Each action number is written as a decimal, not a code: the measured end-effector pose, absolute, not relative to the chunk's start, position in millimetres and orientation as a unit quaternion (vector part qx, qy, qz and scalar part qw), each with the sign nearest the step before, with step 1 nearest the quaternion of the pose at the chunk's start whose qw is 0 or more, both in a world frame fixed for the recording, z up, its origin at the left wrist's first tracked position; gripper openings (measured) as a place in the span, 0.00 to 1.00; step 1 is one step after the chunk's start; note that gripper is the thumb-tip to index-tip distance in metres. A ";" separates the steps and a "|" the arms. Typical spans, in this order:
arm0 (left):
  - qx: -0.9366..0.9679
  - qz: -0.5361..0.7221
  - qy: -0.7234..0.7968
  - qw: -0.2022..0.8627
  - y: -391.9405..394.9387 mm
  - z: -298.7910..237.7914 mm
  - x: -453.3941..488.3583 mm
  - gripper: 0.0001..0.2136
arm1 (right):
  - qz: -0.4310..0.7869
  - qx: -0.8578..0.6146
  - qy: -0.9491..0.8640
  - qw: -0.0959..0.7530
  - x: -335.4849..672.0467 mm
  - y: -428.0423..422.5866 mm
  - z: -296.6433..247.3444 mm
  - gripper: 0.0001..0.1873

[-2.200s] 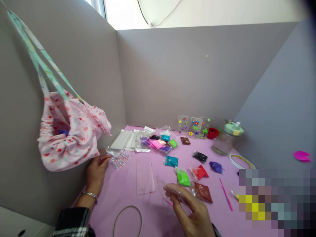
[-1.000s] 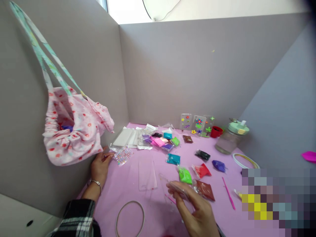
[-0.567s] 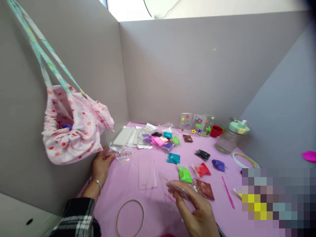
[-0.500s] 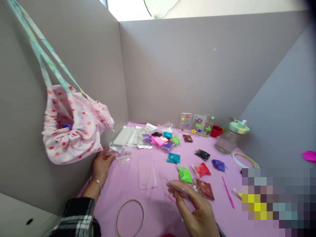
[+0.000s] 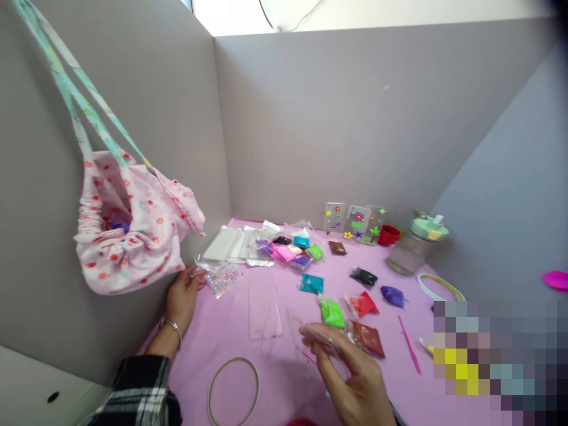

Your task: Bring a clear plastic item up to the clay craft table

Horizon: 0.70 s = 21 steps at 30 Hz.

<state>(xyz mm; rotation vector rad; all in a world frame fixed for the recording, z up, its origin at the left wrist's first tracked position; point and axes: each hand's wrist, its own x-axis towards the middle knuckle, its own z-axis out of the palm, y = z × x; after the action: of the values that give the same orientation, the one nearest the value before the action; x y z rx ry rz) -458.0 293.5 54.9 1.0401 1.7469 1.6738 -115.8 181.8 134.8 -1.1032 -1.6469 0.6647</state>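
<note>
My left hand (image 5: 181, 299) rests on the table at the left wall, its fingers loosely spread and holding nothing. Its fingertips are at the edge of a sheet of colourful gem stickers (image 5: 224, 278), which lies flat. A clear plastic case (image 5: 294, 322), see-through and thin, is gripped in my right hand (image 5: 352, 370), tilted above the table; my fingers hide part of it. Another clear case (image 5: 265, 310) lies flat between my hands. Beyond my right hand are packets of green clay (image 5: 332, 313), brown clay (image 5: 368, 339) and red clay (image 5: 364, 305).
A pink cloth bag (image 5: 133, 231) hangs at left. White packets (image 5: 226, 244) and mixed clay packets (image 5: 288, 251) lie behind. Decorated clear cases (image 5: 358, 219) lean on the back wall beside a red cup (image 5: 389, 235) and water jar (image 5: 410, 251). A ring (image 5: 258, 384) lies in front.
The gem sticker sheet has settled flatter beside my left fingertips. The clear case in my right hand has tilted slightly; both hands stay almost in place.
</note>
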 end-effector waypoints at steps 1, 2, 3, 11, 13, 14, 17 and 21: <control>0.384 0.614 0.647 0.238 291.3 57.0 -458.1 0.13 | 0.287 -0.460 -0.675 0.501 -115.8 181.8 135.5 0.10; 0.386 0.613 0.653 0.221 288.3 59.8 -458.0 0.13 | 0.303 -0.464 -0.665 0.501 -115.9 182.0 136.4 0.10; 0.387 0.614 0.658 0.204 284.9 63.4 -457.5 0.12 | 0.324 -0.468 -0.652 0.502 -116.0 182.5 137.4 0.10; 0.414 0.657 0.582 0.241 258.0 103.4 -404.5 0.19 | 0.531 -0.439 -0.472 0.549 -115.0 193.3 146.1 0.14; 0.423 0.650 0.559 0.294 250.9 112.5 -379.8 0.21 | 0.552 -0.437 -0.443 0.555 -113.8 195.1 146.2 0.15; 0.429 0.641 0.550 0.319 246.8 116.3 -367.6 0.22 | 0.557 -0.435 -0.433 0.558 -113.4 195.7 145.7 0.15; 0.459 0.601 0.530 0.383 232.3 124.1 -335.0 0.14 | 0.566 -0.431 -0.413 0.569 -113.3 196.8 142.5 0.17; 0.514 0.531 0.504 0.448 213.0 127.8 -304.9 0.13 | 0.563 -0.439 -0.405 0.572 -113.1 197.9 138.1 0.18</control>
<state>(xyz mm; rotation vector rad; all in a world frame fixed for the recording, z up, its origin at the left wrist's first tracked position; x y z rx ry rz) -304.9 213.0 127.8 1.2713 1.2479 1.3140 -113.1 197.9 138.1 -1.0286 -0.9493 1.3212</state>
